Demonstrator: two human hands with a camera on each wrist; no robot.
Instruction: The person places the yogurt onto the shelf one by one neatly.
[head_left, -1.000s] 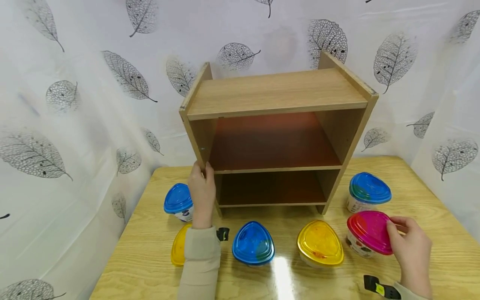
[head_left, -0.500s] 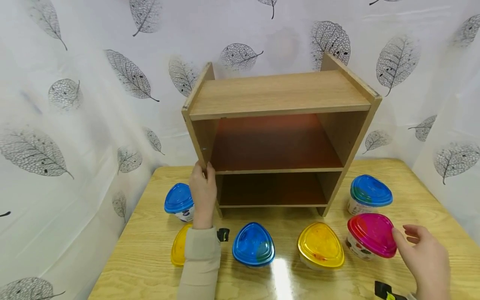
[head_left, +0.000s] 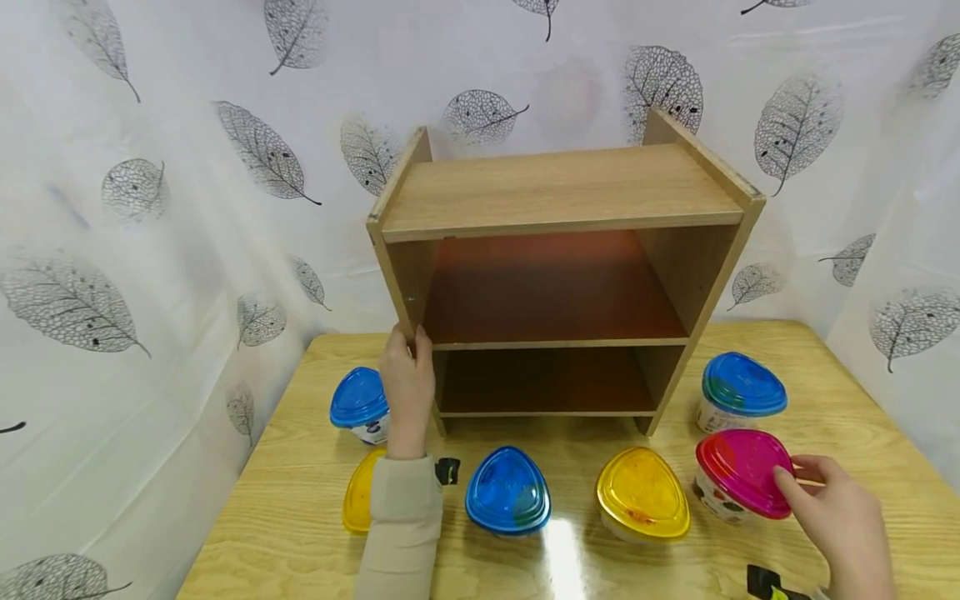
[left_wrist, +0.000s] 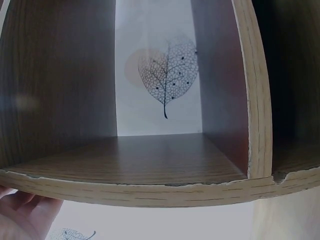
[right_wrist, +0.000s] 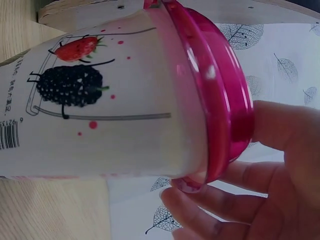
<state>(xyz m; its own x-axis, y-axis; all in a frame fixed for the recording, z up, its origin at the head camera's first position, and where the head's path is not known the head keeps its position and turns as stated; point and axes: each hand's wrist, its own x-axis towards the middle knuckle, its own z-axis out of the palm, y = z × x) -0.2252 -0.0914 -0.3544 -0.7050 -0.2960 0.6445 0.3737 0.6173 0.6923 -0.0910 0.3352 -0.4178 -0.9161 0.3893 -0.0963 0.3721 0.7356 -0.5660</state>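
your right hand (head_left: 840, 510) has returned to pinch the pink lid (head_left: 738, 468) near the desk's (head_left: 281, 500) right edge, seemingly regaining its hold; your left hand (head_left: 408, 396) grips the shelf (head_left: 562, 190).

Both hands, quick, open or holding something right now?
Left hand: holding the wooden shelf by its side edge.
Right hand: pinching the pink-lidded tub at its rim.

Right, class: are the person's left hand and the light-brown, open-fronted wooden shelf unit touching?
Touching: the head view shows the left hand gripping the light-brown wooden shelf unit by the front edge of its left side panel.
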